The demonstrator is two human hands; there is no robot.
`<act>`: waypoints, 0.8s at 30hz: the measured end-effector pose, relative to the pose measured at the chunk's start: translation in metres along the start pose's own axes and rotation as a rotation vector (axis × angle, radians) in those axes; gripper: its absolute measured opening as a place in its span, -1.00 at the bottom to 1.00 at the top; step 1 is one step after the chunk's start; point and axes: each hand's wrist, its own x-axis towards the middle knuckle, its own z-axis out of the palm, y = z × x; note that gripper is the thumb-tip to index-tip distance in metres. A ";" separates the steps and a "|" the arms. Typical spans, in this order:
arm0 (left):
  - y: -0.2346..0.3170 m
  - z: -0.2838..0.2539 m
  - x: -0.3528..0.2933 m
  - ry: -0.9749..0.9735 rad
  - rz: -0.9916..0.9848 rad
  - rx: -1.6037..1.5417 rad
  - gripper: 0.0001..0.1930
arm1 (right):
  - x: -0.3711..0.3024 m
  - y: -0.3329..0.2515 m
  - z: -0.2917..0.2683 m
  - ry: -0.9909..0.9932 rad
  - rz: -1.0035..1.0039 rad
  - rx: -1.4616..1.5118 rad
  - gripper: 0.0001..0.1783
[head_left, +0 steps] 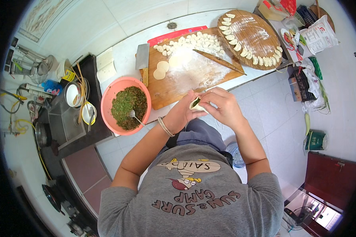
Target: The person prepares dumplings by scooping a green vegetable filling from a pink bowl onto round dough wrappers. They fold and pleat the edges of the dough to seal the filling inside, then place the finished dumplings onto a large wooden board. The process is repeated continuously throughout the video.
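Note:
Between my two hands, just off the near edge of the cutting board, is a dumpling (196, 103) with green filling showing in its unsealed wrapper. My left hand (182, 111) cradles it from beneath, and a bangle circles that wrist. The fingers of my right hand (224, 106) pinch the wrapper's right edge. To the left, a pink bowl (105, 111) holds chopped green and brown filling (124, 104) with a spoon (135, 117) in it. Flat round wrappers (159, 74) lie on the floured wooden cutting board (162, 93).
Several dough pieces (201, 41) and a rolling pin (217, 61) lie on the board; a cleaver (142, 57) rests at its left edge. Finished dumplings (233, 42) rim a round wooden board (253, 29) at the far right. Left stands a sink (63, 122) with bowls (72, 94).

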 end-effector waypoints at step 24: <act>-0.026 -0.011 0.008 -0.108 0.099 -0.082 -0.25 | -0.005 -0.011 -0.001 0.140 0.294 0.079 -0.75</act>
